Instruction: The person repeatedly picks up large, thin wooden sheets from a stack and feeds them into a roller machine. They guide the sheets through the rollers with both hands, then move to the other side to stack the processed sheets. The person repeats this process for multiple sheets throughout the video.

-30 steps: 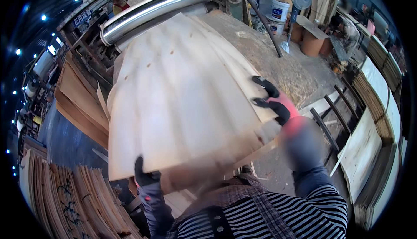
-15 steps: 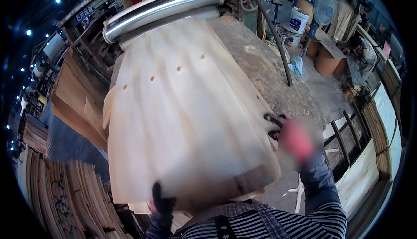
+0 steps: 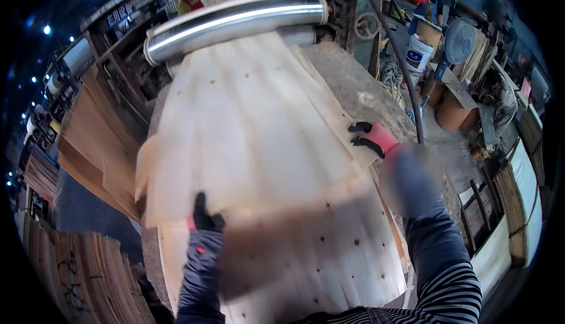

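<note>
A pale wood veneer sheet (image 3: 253, 130) with a row of small knots slopes away from me, its far end at the shiny metal roller (image 3: 235, 27). My left hand (image 3: 206, 218), in a black and pink glove, is closed on its near edge at the left. At its right edge, near the corner, my right hand (image 3: 374, 138) grips with black-tipped glove fingers; part of that hand is blurred. Underneath lies another veneer sheet (image 3: 335, 259) with dark knots, now uncovered toward me.
Brown sheets (image 3: 97, 147) lean at the left above stacked veneer (image 3: 82, 271). A dark pole (image 3: 406, 65) slants down beyond my right hand. Farther right stand a fan (image 3: 460, 41), a white bucket (image 3: 418, 53) and bundled veneer (image 3: 511, 200). A person (image 3: 434, 9) is in the back right.
The upper sheet has slid forward toward the roller, with both my hands moving along with it. Its near edge has drawn away from me, baring the knotted sheet below.
</note>
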`<action>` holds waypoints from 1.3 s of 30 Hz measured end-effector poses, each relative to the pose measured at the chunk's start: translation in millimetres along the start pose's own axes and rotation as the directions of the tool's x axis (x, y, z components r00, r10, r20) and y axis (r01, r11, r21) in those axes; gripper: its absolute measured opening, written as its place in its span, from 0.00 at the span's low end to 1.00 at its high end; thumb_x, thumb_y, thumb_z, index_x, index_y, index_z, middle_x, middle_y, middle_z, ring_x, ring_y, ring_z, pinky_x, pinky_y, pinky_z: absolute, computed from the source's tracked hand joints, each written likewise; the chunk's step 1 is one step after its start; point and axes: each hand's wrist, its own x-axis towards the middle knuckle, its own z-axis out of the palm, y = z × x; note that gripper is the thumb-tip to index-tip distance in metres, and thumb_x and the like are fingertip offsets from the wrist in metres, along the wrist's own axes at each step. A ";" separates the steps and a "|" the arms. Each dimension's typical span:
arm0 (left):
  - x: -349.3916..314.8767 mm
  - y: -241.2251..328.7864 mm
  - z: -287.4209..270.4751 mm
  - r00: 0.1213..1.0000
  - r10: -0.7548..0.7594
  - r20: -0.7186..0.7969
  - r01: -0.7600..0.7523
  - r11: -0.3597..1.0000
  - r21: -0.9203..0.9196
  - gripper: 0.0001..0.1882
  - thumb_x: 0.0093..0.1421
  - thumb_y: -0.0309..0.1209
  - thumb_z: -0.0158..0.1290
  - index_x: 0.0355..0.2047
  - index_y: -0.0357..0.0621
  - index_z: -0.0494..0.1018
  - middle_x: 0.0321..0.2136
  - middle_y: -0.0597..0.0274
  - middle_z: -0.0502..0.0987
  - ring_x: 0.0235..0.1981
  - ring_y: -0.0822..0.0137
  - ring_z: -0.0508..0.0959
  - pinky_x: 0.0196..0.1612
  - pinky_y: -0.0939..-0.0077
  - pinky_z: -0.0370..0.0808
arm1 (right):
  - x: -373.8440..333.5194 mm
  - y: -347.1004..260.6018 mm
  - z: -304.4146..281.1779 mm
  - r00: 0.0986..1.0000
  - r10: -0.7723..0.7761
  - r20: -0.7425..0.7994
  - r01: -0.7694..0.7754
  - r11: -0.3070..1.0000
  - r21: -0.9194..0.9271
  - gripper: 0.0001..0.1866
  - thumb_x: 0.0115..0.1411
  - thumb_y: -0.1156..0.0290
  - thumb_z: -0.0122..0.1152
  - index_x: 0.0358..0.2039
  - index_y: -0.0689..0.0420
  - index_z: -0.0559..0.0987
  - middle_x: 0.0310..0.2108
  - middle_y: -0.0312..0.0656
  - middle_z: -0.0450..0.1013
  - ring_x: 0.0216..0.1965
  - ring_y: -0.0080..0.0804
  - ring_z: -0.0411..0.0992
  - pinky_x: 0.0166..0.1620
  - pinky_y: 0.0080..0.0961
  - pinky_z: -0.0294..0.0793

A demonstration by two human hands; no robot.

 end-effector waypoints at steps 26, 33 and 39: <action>-329.2 -93.3 -156.0 0.567 0.764 -0.308 0.683 -0.227 0.694 0.47 0.37 0.50 0.57 0.52 0.37 0.53 0.52 0.43 0.54 0.52 0.48 0.55 0.55 0.61 0.51 | -325.3 -108.7 105.7 0.820 -0.534 0.207 0.558 0.825 -0.083 0.40 0.40 0.71 0.62 0.54 0.60 0.53 0.55 0.55 0.48 0.55 0.54 0.48 0.55 0.42 0.50; -346.2 -79.8 -175.1 0.623 0.699 -0.351 0.625 -0.175 0.760 0.45 0.38 0.53 0.55 0.53 0.43 0.53 0.52 0.48 0.55 0.53 0.48 0.55 0.54 0.60 0.53 | -400.8 -129.4 157.8 0.833 -0.504 0.228 0.548 0.810 -0.210 0.39 0.41 0.69 0.62 0.54 0.57 0.54 0.54 0.55 0.51 0.54 0.53 0.50 0.54 0.45 0.50; -354.9 -59.7 -164.9 0.776 0.561 -0.289 0.497 -0.262 0.827 0.38 0.42 0.51 0.51 0.51 0.45 0.58 0.51 0.50 0.58 0.52 0.46 0.57 0.52 0.60 0.56 | -429.8 -157.3 238.3 0.857 -0.370 0.359 0.507 0.733 -0.454 0.40 0.39 0.51 0.61 0.51 0.56 0.60 0.51 0.56 0.54 0.53 0.54 0.51 0.55 0.49 0.46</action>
